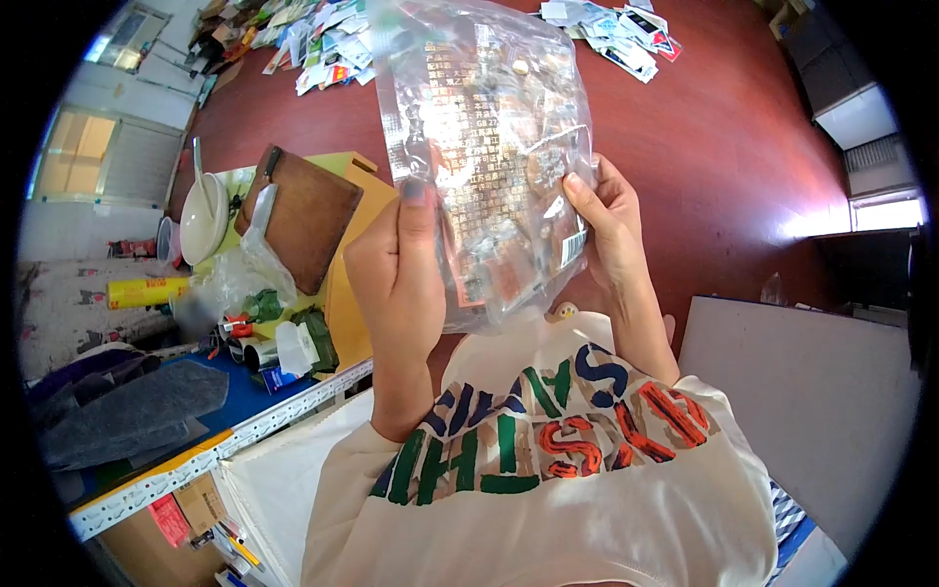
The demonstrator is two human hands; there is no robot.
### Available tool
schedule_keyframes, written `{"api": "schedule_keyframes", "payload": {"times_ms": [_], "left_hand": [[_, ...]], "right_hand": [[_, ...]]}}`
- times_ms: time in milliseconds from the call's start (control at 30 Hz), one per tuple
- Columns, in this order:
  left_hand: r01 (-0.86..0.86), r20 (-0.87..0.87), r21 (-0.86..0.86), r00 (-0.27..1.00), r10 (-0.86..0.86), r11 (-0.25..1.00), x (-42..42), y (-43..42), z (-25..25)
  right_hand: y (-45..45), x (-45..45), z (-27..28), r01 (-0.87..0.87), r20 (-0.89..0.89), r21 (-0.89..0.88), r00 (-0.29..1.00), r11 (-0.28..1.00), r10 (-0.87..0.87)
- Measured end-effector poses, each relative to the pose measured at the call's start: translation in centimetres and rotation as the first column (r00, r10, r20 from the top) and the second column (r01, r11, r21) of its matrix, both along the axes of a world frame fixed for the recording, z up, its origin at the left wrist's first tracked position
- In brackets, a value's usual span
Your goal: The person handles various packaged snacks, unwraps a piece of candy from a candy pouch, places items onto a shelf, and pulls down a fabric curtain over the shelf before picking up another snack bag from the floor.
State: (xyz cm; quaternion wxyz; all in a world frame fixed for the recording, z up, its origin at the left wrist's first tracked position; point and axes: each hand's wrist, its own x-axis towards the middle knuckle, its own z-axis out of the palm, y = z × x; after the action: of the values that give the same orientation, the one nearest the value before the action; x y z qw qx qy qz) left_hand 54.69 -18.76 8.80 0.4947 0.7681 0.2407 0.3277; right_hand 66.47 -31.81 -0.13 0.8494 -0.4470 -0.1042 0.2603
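A clear plastic food bag (504, 166) printed with rows of Chinese text and a barcode is raised in front of my chest. Small wrapped pieces seem to show through the film, but their kind is hard to make out. My left hand (399, 264) grips its left edge, thumb on the near face and fingers hidden behind. At the right edge, my right hand (611, 210) pinches the film between thumb and fingers. The bag hangs upright and wrinkled; whether its top is sealed cannot be seen.
To the left, a table carries a brown cutting board (303, 215), a white pan (203, 220), a crumpled plastic bag (245, 274) and a yellow roll (147, 293). Piles of papers (328, 44) lie on the reddish floor (685, 147). A grey-white panel (792, 382) stands at right.
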Motion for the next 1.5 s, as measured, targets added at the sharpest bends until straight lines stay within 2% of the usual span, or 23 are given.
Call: {"api": "schedule_keyframes", "payload": {"times_ms": [200,500,1500], "left_hand": [[-0.012,-0.042,-0.048,0.999,0.01,0.999,-0.1,-0.4,0.6],[0.003,-0.006,0.009,1.0,-0.003,1.0,0.0,0.0,-0.2],[-0.02,-0.013,-0.029,1.0,0.02,0.999,-0.1,0.0,-0.2]], "right_hand": [[-0.2,0.0,-0.2,-0.01,-0.01,0.002,1.0,1.0,0.01],[-0.2,0.0,0.0,0.017,0.001,-0.02,1.0,1.0,-0.017],[0.0,0.0,-0.2,0.038,0.005,-0.008,0.999,0.999,-0.038]]}}
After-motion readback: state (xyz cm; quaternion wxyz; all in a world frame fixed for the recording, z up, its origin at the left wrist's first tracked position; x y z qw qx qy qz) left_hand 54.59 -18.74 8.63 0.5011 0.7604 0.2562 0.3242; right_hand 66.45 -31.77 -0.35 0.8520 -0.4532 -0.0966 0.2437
